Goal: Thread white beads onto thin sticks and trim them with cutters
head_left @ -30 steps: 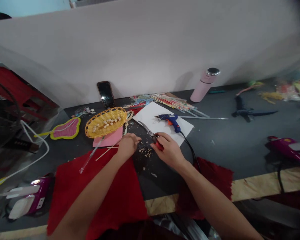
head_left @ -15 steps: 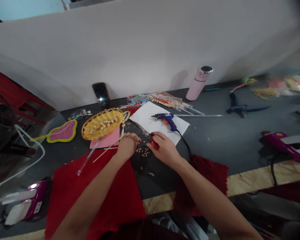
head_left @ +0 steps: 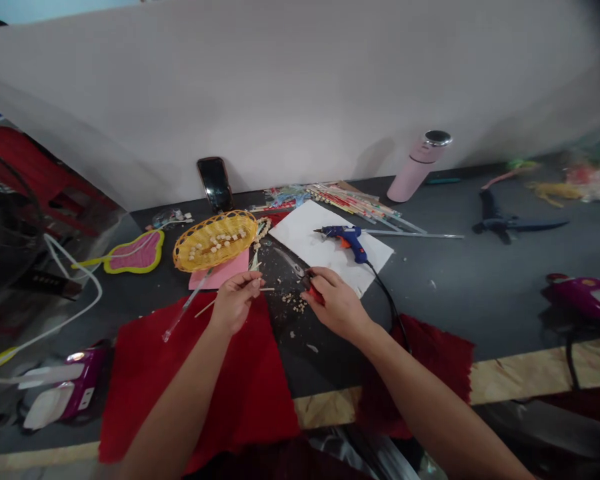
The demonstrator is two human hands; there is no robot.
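My left hand [head_left: 236, 300] is closed, thumb and fingertips pinching a thin pale stick [head_left: 267, 289] whose short end points right. My right hand [head_left: 341, 305] is wrapped around the red handles of a pair of scissors [head_left: 297, 268], whose metal blades point up and left, away from the stick. Small pale cut pieces [head_left: 294, 303] lie scattered on the dark table between both hands. Just beyond my left hand, a yellow woven basket [head_left: 181, 261] holds several pale little cubes. It rests partly over a pink sheet [head_left: 234, 268].
A blue glue gun [head_left: 349, 239] lies on white paper [head_left: 300, 230], its cord trailing right. Red cloth [head_left: 240, 387] covers the front left. Behind are a phone [head_left: 215, 183], patterned sticks [head_left: 350, 200] and a pink bottle [head_left: 415, 170]. Purple devices [head_left: 83, 383] sit at both sides.
My left hand has drawn back from the scissors and turned, so the pinched stick now shows. My right hand keeps its hold on the scissors. The whole view has shifted slightly.
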